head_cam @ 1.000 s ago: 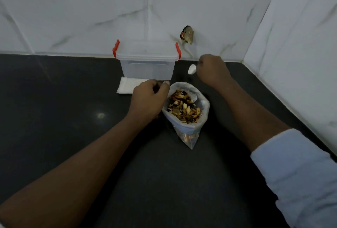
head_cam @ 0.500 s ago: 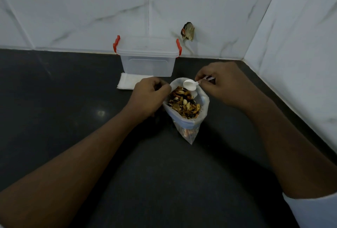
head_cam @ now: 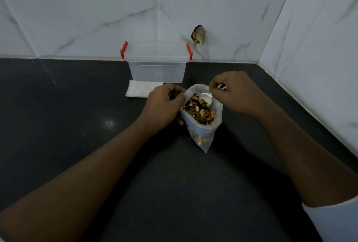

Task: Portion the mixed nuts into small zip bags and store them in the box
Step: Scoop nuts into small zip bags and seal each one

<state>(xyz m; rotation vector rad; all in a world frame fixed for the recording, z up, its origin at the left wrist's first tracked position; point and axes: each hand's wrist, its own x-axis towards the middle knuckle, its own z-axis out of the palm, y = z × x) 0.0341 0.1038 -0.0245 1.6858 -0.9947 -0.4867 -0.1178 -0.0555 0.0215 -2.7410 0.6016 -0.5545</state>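
A clear plastic bag (head_cam: 203,137) of mixed nuts (head_cam: 199,111) stands open on the black counter, centre right. My left hand (head_cam: 164,106) pinches the bag's left rim and holds it upright. My right hand (head_cam: 234,91) grips a small white plastic spoon (head_cam: 205,99), whose bowl dips into the nuts at the bag's far side. A clear storage box (head_cam: 157,69) with a closed lid and red clips stands against the back wall. A flat stack of small white zip bags (head_cam: 141,90) lies just in front of the box.
White marbled tiles form the back wall and the right wall, which meet in a corner at the right. A small dark object (head_cam: 199,34) sticks to the back wall above the box. The black counter (head_cam: 67,116) stretches left and towards me.
My right hand has brought the spoon from beside the box down to the bag's mouth and into the nuts. My left hand has kept its hold on the rim.
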